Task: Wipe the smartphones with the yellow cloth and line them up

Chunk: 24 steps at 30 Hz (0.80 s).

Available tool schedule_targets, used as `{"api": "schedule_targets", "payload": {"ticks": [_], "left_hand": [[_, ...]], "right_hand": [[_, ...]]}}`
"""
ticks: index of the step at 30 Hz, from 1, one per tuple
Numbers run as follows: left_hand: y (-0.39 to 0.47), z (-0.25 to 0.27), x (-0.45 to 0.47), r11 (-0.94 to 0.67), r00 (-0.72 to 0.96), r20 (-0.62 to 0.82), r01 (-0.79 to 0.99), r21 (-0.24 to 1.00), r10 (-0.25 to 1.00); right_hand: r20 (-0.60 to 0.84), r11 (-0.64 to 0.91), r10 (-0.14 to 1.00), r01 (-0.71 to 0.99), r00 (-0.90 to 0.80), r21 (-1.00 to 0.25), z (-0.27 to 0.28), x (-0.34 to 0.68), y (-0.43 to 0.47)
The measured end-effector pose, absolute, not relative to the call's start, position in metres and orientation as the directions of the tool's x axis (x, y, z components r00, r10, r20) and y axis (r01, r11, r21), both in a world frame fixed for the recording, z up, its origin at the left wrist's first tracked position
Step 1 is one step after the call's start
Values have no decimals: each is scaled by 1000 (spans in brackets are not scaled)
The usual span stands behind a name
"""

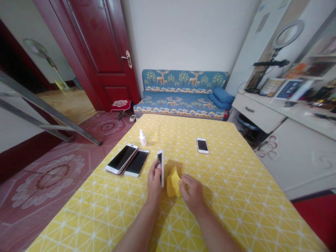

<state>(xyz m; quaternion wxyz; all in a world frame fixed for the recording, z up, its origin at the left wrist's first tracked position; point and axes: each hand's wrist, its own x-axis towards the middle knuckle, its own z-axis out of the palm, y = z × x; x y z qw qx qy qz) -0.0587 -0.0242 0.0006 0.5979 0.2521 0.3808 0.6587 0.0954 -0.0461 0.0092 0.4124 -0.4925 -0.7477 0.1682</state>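
Note:
My left hand (154,180) is closed round a white smartphone (162,168), held on edge so that its dark screen faces left. My right hand (192,190) pinches a yellow cloth (173,183), which hangs just to the right of the phone, apart from it. Left of my left hand lie a white phone with a black screen (136,163) and, overlapping it, a larger white phone (122,157) that seems stacked on another. A small white spray bottle (143,138) stands upright behind them. Farther right, a smaller white phone (202,145) lies face up.
The table (168,227) has a yellow cloth with white lines. Beyond its far edge is a blue patterned sofa (181,101). A white cabinet (301,154) stands at the right, with a ring light (278,45) on top. A metal ladder-like frame (52,115) and red stool (121,105) are left.

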Motion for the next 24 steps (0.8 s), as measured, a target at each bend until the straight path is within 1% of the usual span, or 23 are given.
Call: {"api": "schedule_targets", "payload": {"ticks": [2, 3, 4, 6, 7, 10, 12, 13, 15, 17, 18, 20, 21, 22, 24], "left_hand": [[-22, 3, -62, -110, -385, -103, -492, 864, 917], [-23, 4, -61, -149, -454, -80, -447, 882, 888], [-24, 4, -58, -165, -452, -55, -432, 887, 890], [-28, 5, -49, -183, -394, 0, -426, 886, 919], [-30, 5, -44, -182, -357, 21, -422, 888, 934], [-35, 3, -30, -144, -244, 44, -412, 900, 969], [-37, 2, -26, -116, -157, 59, -382, 917, 986], [-37, 2, -25, -104, -99, 75, -337, 936, 992], [-37, 1, -26, -109, 22, 115, -182, 977, 993], [-37, 0, -27, -141, 99, 143, -32, 990, 985], [-36, -1, -27, -155, 110, 154, 6, 988, 982], [-35, -4, -27, -175, 104, 172, 26, 984, 980], [-34, -5, -26, -183, 100, 179, 32, 983, 979], [-34, -6, -26, -192, 96, 187, 45, 980, 978], [-33, -8, -25, -209, 94, 200, 94, 973, 975]], "right_hand": [[445, 499, 865, 500, -234, -708, 15, 91, -51], [456, 506, 861, 459, -223, -730, 16, 90, -52], [467, 502, 863, 428, -193, -752, 15, 89, -52], [462, 462, 881, 397, -102, -793, 11, 88, -49], [437, 422, 898, 394, -55, -816, 7, 88, -48], [292, 250, 954, 358, 68, -900, -1, 89, -44], [213, 167, 969, 296, 128, -940, -2, 91, -43], [193, 149, 969, 263, 153, -953, -1, 93, -42], [183, 134, 959, 224, 216, -965, 1, 102, -37], [212, 140, 926, 236, 313, -962, 2, 119, -28], [244, 149, 897, 267, 370, -952, 2, 131, -21], [328, 157, 815, 361, 478, -919, 0, 160, -3], [365, 129, 766, 430, 529, -894, -1, 176, 7], [394, 52, 714, 518, 579, -854, -3, 191, 18], [385, -46, 677, 558, 627, -829, -4, 220, 38]]}}
